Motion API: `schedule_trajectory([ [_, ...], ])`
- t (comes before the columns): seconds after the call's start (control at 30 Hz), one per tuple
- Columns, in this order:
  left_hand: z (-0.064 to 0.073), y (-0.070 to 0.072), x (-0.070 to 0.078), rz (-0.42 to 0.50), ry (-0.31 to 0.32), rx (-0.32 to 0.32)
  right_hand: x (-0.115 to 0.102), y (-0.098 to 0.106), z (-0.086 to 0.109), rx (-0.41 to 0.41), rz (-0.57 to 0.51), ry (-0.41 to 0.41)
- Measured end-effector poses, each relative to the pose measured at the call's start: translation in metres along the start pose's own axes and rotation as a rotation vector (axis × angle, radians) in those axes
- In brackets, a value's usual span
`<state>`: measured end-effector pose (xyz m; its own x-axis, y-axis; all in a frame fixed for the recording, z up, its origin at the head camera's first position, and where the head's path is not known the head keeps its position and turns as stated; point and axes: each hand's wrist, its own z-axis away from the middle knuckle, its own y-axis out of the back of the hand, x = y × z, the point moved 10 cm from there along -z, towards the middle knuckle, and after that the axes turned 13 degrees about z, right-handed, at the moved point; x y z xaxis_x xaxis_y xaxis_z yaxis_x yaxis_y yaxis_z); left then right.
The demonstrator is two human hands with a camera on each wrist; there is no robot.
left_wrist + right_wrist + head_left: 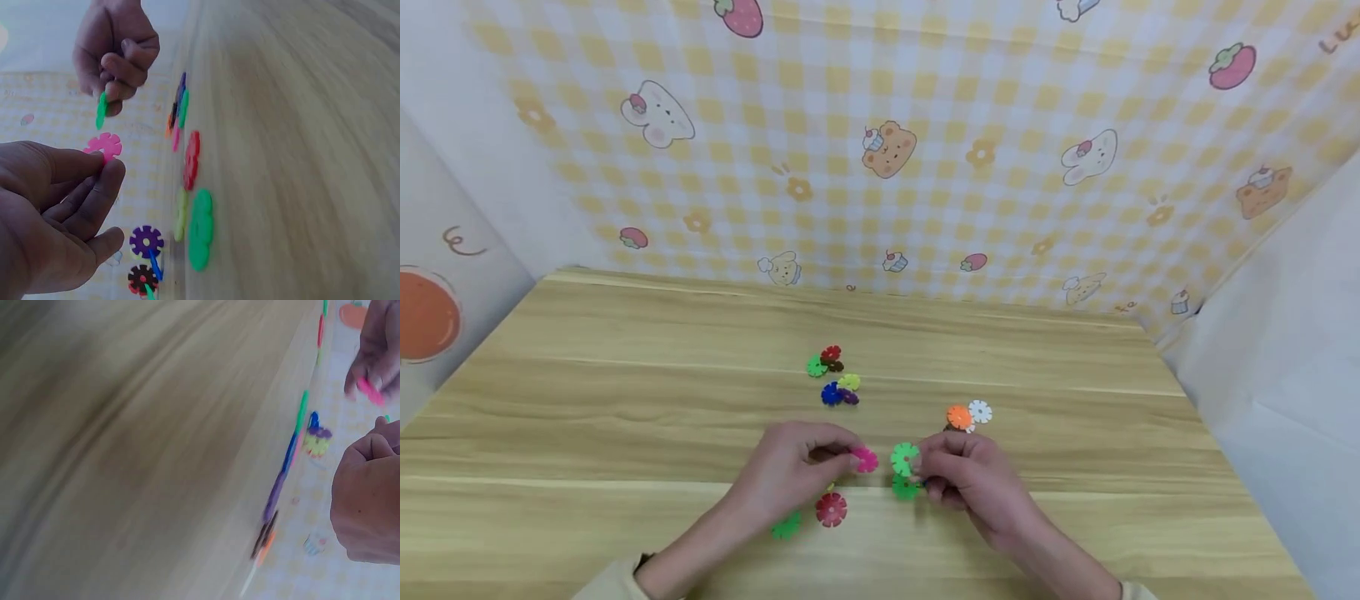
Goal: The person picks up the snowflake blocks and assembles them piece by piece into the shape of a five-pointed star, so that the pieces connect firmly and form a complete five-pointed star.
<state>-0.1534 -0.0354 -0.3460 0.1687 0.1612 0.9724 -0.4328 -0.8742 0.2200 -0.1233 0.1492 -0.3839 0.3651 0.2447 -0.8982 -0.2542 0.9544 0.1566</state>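
Note:
Between thumb and fingertips my left hand (805, 462) pinches a pink notched disc (867, 459), held above the table. Facing it, my right hand (973, 475) pinches a light green notched disc (904, 458) by its edge. A small gap separates the two discs. Below the right hand, a green disc (905, 487) lies on the table, and other discs there are partly hidden by the fingers. Near the left forearm lie a red disc (831, 510) and another green disc (786, 525). A yellow disc (180, 214) beside them shows in the left wrist view.
Farther back on the wooden table (662, 367) stand two joined clusters: one with a red disc (831, 353), the other with a blue disc (831, 393). An orange disc (958, 417) and a white disc (980, 412) lie beyond the right hand. A checked cloth (820, 108) hangs behind.

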Motion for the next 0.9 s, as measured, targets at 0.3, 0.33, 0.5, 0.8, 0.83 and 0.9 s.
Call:
schedule_trajectory([
  [0.3,-0.003,-0.008,0.011,-0.049,-0.055,-0.007,-0.002,-0.008,0.002,0.018,0.031,-0.009],
  [0.33,-0.003,-0.008,0.011,-0.05,-0.058,-0.008,-0.001,-0.009,0.001,0.015,0.029,-0.014],
  [0.5,-0.005,-0.01,0.012,-0.058,-0.102,-0.011,0.002,-0.014,0.0,-0.015,0.009,-0.029],
  [0.8,-0.005,-0.012,0.025,-0.109,-0.292,-0.031,0.003,-0.019,0.002,-0.036,-0.042,-0.05],
  [0.83,-0.005,-0.013,0.027,-0.121,-0.316,-0.035,0.003,-0.021,0.003,-0.037,-0.054,-0.054],
  [0.9,-0.004,-0.015,0.029,-0.14,-0.355,-0.053,0.005,-0.024,0.004,-0.04,-0.075,-0.06],
])
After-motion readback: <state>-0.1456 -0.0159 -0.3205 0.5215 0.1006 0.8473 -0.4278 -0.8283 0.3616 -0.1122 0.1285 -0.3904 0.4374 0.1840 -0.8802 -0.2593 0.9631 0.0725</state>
